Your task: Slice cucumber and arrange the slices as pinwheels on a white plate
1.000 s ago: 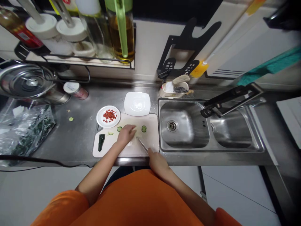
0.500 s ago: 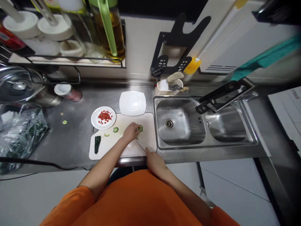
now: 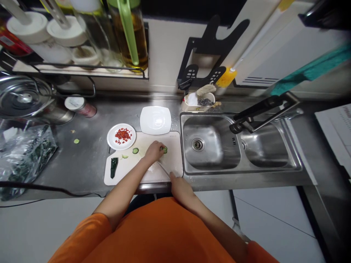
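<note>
At the near edge of the cutting board (image 3: 175,160), toward its right end, the right hand (image 3: 182,188) has its fingers wrapped around a knife (image 3: 163,169). The knife is long and thin, and its blade points away from the body and to the left, over the board. It is likely stiff and light, best held by its handle. On the board's left end lies a dark green piece (image 3: 113,168), its long side running near to far. Farther in on the board, the left hand (image 3: 154,151) curls its fingers against some round green slices (image 3: 165,149); I can't tell if they pinch. The slices are probably light, slippery and easy to break, best held by their rims. At the board's far edge sits a white dish (image 3: 155,120).
</note>
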{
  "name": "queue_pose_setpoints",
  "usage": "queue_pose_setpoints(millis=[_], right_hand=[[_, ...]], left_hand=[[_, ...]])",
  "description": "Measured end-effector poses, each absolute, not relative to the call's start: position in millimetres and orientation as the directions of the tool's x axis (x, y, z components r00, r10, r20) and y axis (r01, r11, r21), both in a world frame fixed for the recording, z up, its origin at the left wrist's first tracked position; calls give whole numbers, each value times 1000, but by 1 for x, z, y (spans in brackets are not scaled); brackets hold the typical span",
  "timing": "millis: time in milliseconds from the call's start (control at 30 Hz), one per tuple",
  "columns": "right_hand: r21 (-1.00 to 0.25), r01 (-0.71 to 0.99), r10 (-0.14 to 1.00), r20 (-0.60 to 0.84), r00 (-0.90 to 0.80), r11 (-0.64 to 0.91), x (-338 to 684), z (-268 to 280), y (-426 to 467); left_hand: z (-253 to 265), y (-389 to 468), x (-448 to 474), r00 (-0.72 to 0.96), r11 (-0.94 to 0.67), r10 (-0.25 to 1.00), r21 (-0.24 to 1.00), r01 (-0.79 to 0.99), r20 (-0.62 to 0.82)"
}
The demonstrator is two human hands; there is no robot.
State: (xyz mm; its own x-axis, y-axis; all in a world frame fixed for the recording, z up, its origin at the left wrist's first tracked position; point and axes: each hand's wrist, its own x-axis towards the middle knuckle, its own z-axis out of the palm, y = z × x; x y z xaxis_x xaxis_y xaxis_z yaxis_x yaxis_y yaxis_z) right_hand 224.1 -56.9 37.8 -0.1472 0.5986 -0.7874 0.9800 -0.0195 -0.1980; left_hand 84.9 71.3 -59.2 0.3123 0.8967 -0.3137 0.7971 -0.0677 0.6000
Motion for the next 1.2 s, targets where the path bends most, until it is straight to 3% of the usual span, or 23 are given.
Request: queue_pose_setpoints(millis=[267, 467, 733, 1033, 1200], right_hand=[[-212, 977, 599, -786, -151, -32, 225, 37, -57], [-209, 977, 591, -794, -143, -44, 225, 37, -57], [-210, 978, 628, -763, -154, -14, 225, 33, -60], [-203, 979, 595, -790, -147, -28, 224, 39, -58], [-185, 983, 622, -771, -138, -11, 223, 39, -58]], left_hand=[[-57, 80, 92, 315, -8, 848, 584, 812, -426], [-57, 77, 90, 286, -29, 896, 596, 802, -341], [-55, 81, 90, 296, 5, 868, 603, 798, -398], [-55, 76, 93, 342, -140, 874, 494, 858, -346], [-43, 69, 79, 363, -145, 879, 550, 822, -311]])
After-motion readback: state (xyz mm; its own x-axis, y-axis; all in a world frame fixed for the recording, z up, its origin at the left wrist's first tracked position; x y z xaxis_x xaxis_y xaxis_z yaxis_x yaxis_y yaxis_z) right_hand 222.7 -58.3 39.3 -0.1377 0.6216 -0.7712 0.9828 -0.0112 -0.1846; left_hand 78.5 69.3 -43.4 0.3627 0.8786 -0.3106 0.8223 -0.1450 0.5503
